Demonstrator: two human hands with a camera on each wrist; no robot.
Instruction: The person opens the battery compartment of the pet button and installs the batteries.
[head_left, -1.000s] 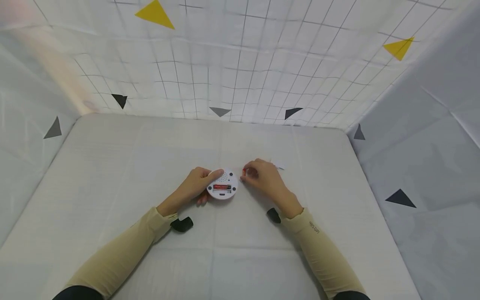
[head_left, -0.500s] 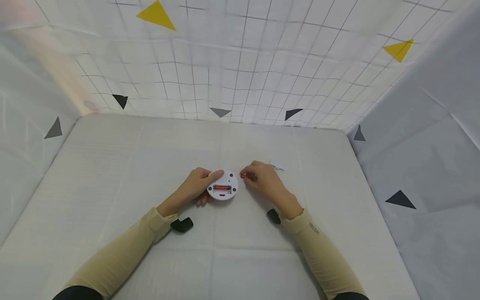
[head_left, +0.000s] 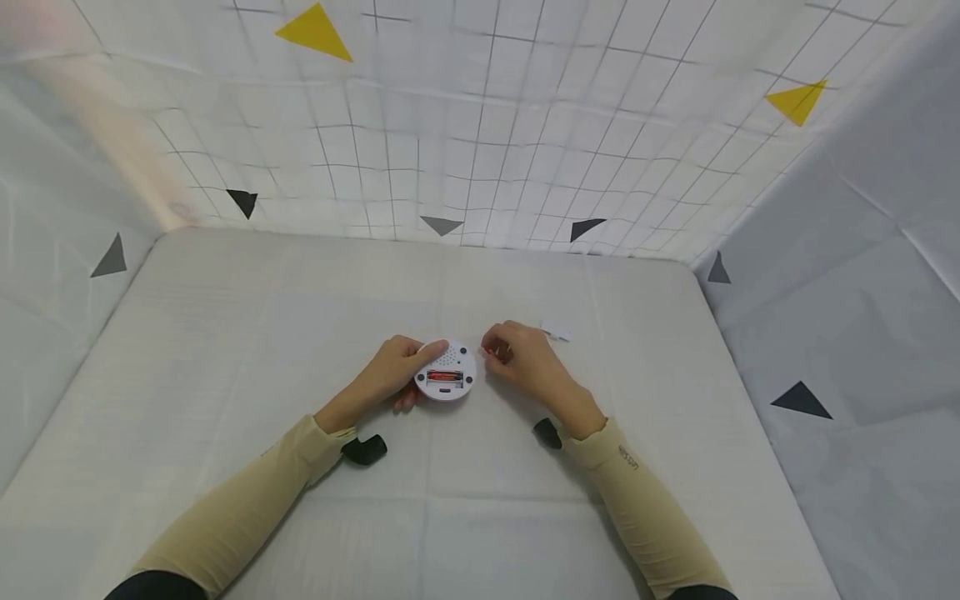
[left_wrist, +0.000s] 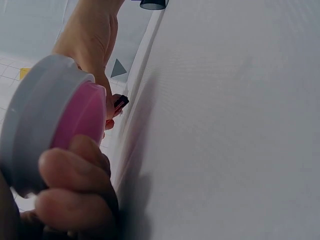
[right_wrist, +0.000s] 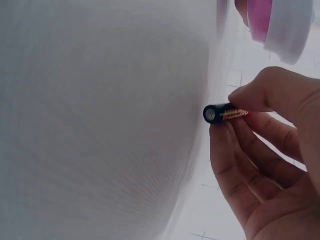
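My left hand [head_left: 390, 367] grips a round white device [head_left: 455, 386] by its left side, thumb on top and fingers underneath. The device's back faces up, with speaker holes, dark feet and an uncovered battery compartment where one red battery [head_left: 445, 377] lies. In the left wrist view, the underside of the device [left_wrist: 30, 120] shows a pink part. Just right of the device, my right hand [head_left: 525, 357] pinches a second battery [right_wrist: 226, 113], black, red and gold, between thumb and fingers, apart from the device.
A small white piece [head_left: 556, 331], perhaps a cover, lies on the white table [head_left: 337, 283] behind my right hand. White sheets with a grid and triangle marks [head_left: 799, 400] stand around the back and sides. A dark camera hangs at each wrist.
The battery in my right hand has been turned from upright to lying over, mostly hidden by the fingers. My left hand and the device stay almost still.
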